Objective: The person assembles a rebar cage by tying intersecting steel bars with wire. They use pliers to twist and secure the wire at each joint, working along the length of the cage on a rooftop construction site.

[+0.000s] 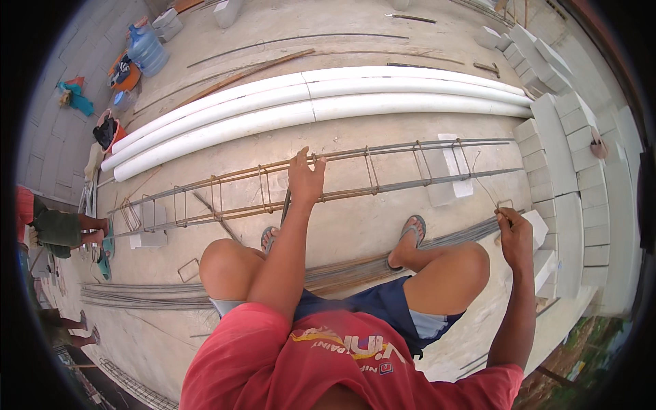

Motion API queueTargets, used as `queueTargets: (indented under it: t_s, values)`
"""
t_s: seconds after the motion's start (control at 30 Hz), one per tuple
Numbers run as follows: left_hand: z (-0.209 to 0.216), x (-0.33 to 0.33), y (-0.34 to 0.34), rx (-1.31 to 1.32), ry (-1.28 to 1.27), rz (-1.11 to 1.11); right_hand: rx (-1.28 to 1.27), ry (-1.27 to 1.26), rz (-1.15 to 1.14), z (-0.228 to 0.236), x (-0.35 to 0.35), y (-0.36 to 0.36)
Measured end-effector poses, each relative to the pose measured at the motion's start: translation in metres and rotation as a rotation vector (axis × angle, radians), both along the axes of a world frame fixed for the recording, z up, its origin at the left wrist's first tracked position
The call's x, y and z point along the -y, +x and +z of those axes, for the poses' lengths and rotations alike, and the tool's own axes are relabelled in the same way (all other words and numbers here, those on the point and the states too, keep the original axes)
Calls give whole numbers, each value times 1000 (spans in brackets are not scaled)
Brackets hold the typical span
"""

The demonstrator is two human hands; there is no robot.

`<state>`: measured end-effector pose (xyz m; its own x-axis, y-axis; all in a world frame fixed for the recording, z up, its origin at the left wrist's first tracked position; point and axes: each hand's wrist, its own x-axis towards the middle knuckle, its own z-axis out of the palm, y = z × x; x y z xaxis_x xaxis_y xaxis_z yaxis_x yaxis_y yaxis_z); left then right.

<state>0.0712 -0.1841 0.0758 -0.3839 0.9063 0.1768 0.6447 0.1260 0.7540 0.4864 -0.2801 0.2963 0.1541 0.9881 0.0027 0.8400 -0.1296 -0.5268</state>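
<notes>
A long rebar cage, with two long bars in view joined by square stirrups, lies across in front of me, raised on pale blocks. My left hand reaches over its middle, thumb and forefinger apart at the upper bar. A dark rod-like tool sticks out below that palm; its other end is hidden by the hand. My right hand is off to the right, fingers pinched on a thin tie wire that runs up toward the cage. A small bent loop shows above its fingertips.
Beyond the cage lie white pipes. Loose rebar runs beneath my legs. Pale blocks are stacked at right. A blue water jug and orange buckets stand far left. Another person's sandalled feet are at the cage's left end.
</notes>
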Motion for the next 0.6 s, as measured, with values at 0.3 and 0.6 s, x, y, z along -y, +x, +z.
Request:
queueTargets:
  t_s: [0.3, 0.6]
  values:
    - [152, -6, 174, 110, -250, -914, -30, 56, 41, -60, -1, -16]
    - [83, -17, 213, 251, -327, -910, -489, -237, -152, -141, -23, -13]
